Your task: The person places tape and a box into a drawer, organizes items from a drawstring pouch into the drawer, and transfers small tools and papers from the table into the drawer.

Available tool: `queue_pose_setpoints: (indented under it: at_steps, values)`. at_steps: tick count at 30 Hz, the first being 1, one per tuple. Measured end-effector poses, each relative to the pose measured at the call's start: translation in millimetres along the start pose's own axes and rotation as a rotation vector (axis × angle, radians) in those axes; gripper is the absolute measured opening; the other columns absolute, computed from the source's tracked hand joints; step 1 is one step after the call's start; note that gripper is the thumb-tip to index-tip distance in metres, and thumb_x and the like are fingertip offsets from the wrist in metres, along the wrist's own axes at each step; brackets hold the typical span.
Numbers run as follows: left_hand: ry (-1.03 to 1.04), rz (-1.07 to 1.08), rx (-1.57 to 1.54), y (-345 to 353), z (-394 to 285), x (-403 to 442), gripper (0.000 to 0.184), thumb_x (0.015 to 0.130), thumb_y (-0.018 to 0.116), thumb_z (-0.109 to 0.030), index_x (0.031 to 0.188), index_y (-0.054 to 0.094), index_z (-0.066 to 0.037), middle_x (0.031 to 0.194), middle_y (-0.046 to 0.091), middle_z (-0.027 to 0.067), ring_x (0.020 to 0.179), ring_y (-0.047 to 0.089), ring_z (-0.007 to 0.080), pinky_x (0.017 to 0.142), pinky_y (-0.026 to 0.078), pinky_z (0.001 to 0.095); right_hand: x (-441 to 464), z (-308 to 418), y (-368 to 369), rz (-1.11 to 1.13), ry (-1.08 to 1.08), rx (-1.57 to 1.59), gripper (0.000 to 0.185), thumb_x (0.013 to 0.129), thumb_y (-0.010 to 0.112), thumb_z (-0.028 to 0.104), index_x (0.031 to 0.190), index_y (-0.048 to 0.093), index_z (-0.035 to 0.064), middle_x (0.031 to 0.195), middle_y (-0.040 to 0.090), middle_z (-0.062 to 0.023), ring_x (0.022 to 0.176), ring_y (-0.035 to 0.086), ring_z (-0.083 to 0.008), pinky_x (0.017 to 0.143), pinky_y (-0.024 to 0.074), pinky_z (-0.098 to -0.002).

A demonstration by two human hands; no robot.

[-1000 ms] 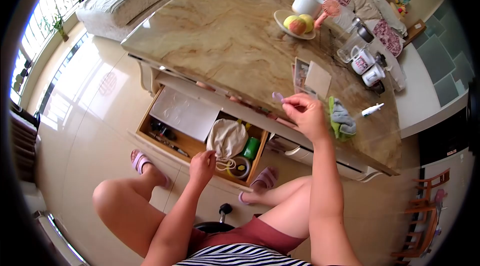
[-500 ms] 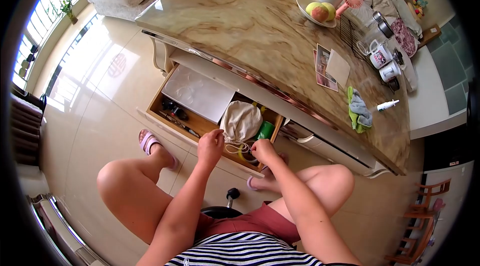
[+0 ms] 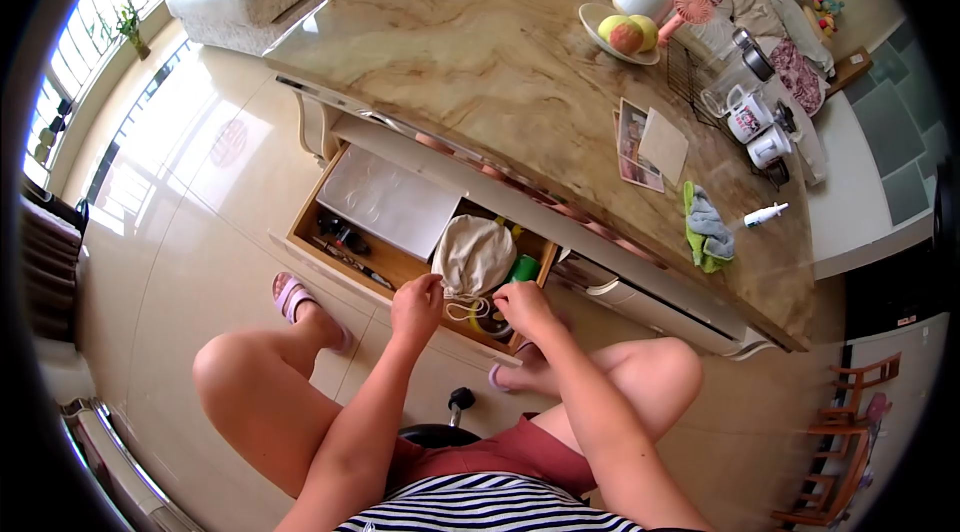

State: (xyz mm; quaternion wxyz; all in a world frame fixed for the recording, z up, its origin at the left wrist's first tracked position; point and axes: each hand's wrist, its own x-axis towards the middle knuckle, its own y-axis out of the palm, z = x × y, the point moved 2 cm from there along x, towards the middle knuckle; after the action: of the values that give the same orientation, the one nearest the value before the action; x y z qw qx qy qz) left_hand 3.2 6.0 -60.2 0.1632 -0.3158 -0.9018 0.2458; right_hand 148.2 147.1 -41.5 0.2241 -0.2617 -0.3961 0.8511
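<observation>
A cream cloth drawstring bag [image 3: 474, 254] lies in the open drawer [image 3: 555, 250], its gathered mouth towards me. A pale cord [image 3: 466, 311] hangs in loops from that mouth. My left hand [image 3: 416, 308] is closed, thumb and fingers pinched at the bag's left edge. On the other side, my right hand [image 3: 524, 308] is also closed, its fingertips pinched at the right of the mouth. Just beyond the right hand sits a green roll [image 3: 523, 269]. A yellow ring-shaped item [image 3: 484, 322] is partly hidden under the cord.
The drawer also holds a white flat box [image 3: 385, 197], dark small items [image 3: 342, 235] and a pen-like tool [image 3: 365, 270]. On the marble-patterned table [image 3: 450, 52] are a fruit plate [image 3: 592, 24], photos [image 3: 635, 142], a cloth [image 3: 708, 227], a small white bottle [image 3: 766, 215] and mugs [image 3: 750, 118].
The view has shifted slightly. The cord loops sit closer together below the bag's mouth and stretch less towards my right hand. Both hands stay beside the bag.
</observation>
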Motion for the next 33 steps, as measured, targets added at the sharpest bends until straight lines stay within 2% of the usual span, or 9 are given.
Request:
queue_pose_setpoints:
  at_steps: [4, 10, 14, 17, 21, 22, 23, 28, 33]
  values:
    - [-0.001, 0.003, 0.030, -0.2, -1.7, -0.8, 0.015, 0.083, 0.062, -0.015, 0.093, 0.069, -0.006, 0.081, 0.068, 0.0134, 0.078, 0.065, 0.0308, 0.071, 0.051, 0.0388, -11.7, 49.7, -65.0, -0.237, -0.199, 0.224, 0.015, 0.081, 0.065, 0.014, 0.090, 0.070, 0.0031, 0.085, 0.067, -0.0164, 0.075, 0.065, -0.0321, 0.068, 0.0520, -0.0383]
    - [0.034, 0.006, -0.014, 0.9, -3.9, 1.1, 0.013, 0.084, 0.061, -0.012, 0.092, 0.069, -0.005, 0.081, 0.068, 0.0133, 0.078, 0.064, 0.0309, 0.072, 0.050, 0.0395, -18.7, 70.8, -178.4, -0.669, -0.355, 0.292, 0.009, 0.083, 0.066, 0.007, 0.090, 0.069, 0.0015, 0.076, 0.065, -0.0103, 0.061, 0.060, -0.0176, 0.056, 0.0477, -0.0276]
    - [0.043, 0.024, -0.040, -1.5, -12.9, 2.8, 0.014, 0.085, 0.060, -0.012, 0.094, 0.068, -0.005, 0.083, 0.068, 0.0126, 0.081, 0.064, 0.0308, 0.074, 0.050, 0.0387, 10.9, 25.2, -241.2, -0.908, -0.240, 0.029, 0.019, 0.082, 0.064, 0.006, 0.100, 0.066, -0.0005, 0.095, 0.065, -0.0164, 0.081, 0.064, -0.0276, 0.073, 0.0515, -0.0351]
    - [0.041, 0.017, -0.146, -2.5, -22.5, 2.9, 0.014, 0.085, 0.060, -0.012, 0.094, 0.068, -0.005, 0.083, 0.068, 0.0124, 0.081, 0.064, 0.0308, 0.075, 0.050, 0.0385, 47.0, -32.8, -273.4, -0.911, -0.022, -0.149, 0.037, 0.084, 0.064, 0.022, 0.113, 0.060, -0.0001, 0.113, 0.060, -0.0204, 0.105, 0.058, -0.0333, 0.093, 0.0443, -0.0404]
    - [-0.071, 0.074, -0.274, -5.0, -35.7, 3.6, 0.017, 0.085, 0.059, -0.009, 0.100, 0.068, -0.003, 0.087, 0.069, 0.0133, 0.083, 0.067, 0.0266, 0.074, 0.051, 0.0334, 70.3, -47.4, -301.8, -0.898, 0.258, -0.305, 0.046, 0.087, 0.058, 0.034, 0.120, 0.057, 0.0021, 0.120, 0.057, -0.0210, 0.114, 0.053, -0.0350, 0.100, 0.0389, -0.0426]
    - [-0.065, 0.077, -0.290, -3.0, -35.2, 4.5, 0.019, 0.088, 0.059, -0.011, 0.103, 0.067, -0.003, 0.086, 0.070, 0.0117, 0.080, 0.068, 0.0198, 0.072, 0.051, 0.0299, 74.0, -45.4, -305.9, -0.769, 0.379, -0.272, 0.048, 0.088, 0.056, 0.038, 0.123, 0.056, 0.0048, 0.124, 0.055, -0.0205, 0.117, 0.050, -0.0353, 0.101, 0.0373, -0.0434]
    - [-0.065, 0.074, -0.288, -2.1, -36.1, 6.1, 0.019, 0.088, 0.059, -0.011, 0.103, 0.067, -0.003, 0.086, 0.070, 0.0117, 0.080, 0.068, 0.0198, 0.072, 0.051, 0.0299, 76.3, -43.5, -306.5, -0.636, 0.496, -0.239, 0.051, 0.089, 0.053, 0.041, 0.127, 0.054, 0.0074, 0.127, 0.054, -0.0201, 0.120, 0.048, -0.0356, 0.103, 0.0357, -0.0442]
    - [-0.191, 0.306, -0.641, 4.4, -62.8, 22.8, 0.032, 0.096, 0.055, -0.022, 0.118, 0.059, 0.001, 0.100, 0.067, 0.0070, 0.088, 0.062, 0.0120, 0.078, 0.050, 0.0260, 87.8, -35.2, -273.9, -0.573, 0.263, -0.288, 0.051, 0.089, 0.053, 0.044, 0.132, 0.052, 0.0153, 0.139, 0.044, -0.0169, 0.128, 0.040, -0.0348, 0.106, 0.0330, -0.0438]
    - [-0.276, 0.514, -0.936, 7.9, -122.5, 46.0, 0.042, 0.099, 0.048, -0.032, 0.125, 0.054, 0.000, 0.114, 0.062, 0.0087, 0.104, 0.060, 0.0168, 0.090, 0.047, 0.0298, 66.0, -1.2, -260.8, -0.467, 0.130, -0.242, 0.054, 0.088, 0.055, 0.044, 0.134, 0.051, 0.0161, 0.144, 0.039, -0.0153, 0.132, 0.036, -0.0338, 0.108, 0.0313, -0.0413]
